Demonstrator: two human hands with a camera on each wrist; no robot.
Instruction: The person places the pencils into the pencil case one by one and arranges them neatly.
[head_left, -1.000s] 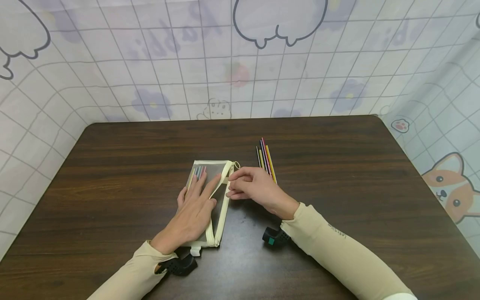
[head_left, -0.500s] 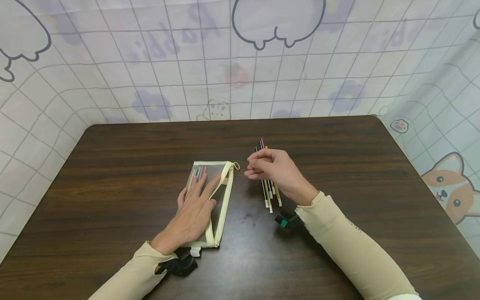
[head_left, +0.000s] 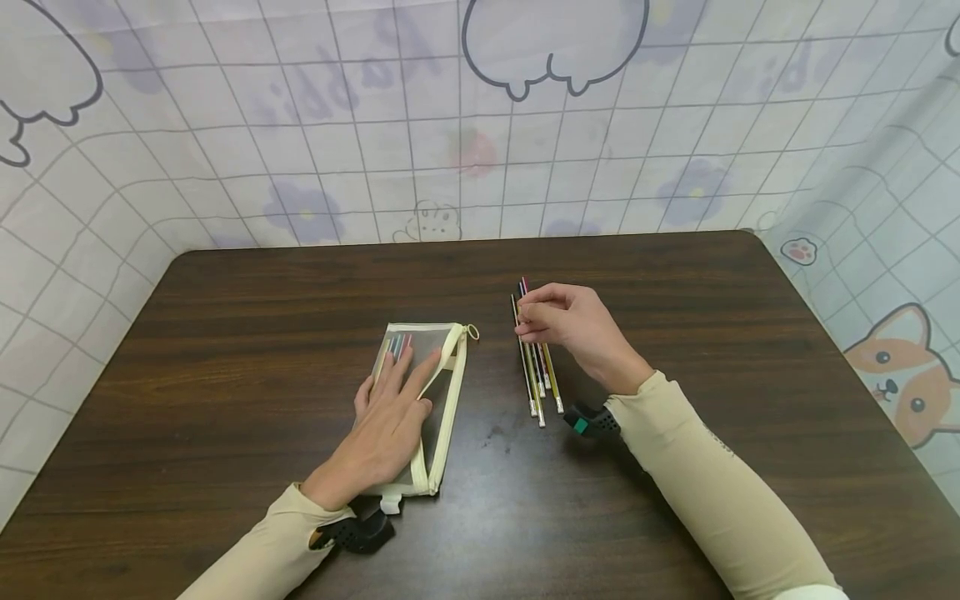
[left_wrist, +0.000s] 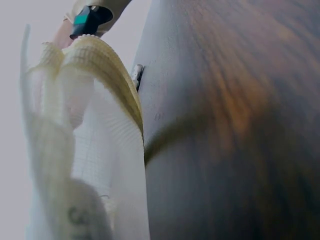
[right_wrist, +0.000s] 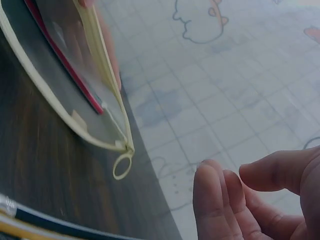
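Observation:
A translucent pencil pouch point(head_left: 431, 337) with cream zipper edges lies on the table in the head view, its mouth parted along the right side. My left hand point(head_left: 386, 425) rests over it with fingers spread. Inside show several pencils, one a red pencil point(right_wrist: 75, 75) in the right wrist view. My right hand point(head_left: 573, 325) is above a loose bundle of pencils point(head_left: 538, 375), hiding their middle part. In the right wrist view its thumb point(right_wrist: 275, 170) and fingertips stand apart with nothing between them. White eraser ends of the pencils point toward me.
A cream pull ring point(head_left: 472, 332) hangs at the pouch's far right corner. The dark wooden table point(head_left: 712, 333) ends at a patterned cloth point(head_left: 337, 150) behind. Black wrist cameras point(head_left: 363, 532) sit under both sleeves.
My right hand has moved from the pouch's opening rightward and away to over the loose pencils. My left hand and the pouch have stayed in place.

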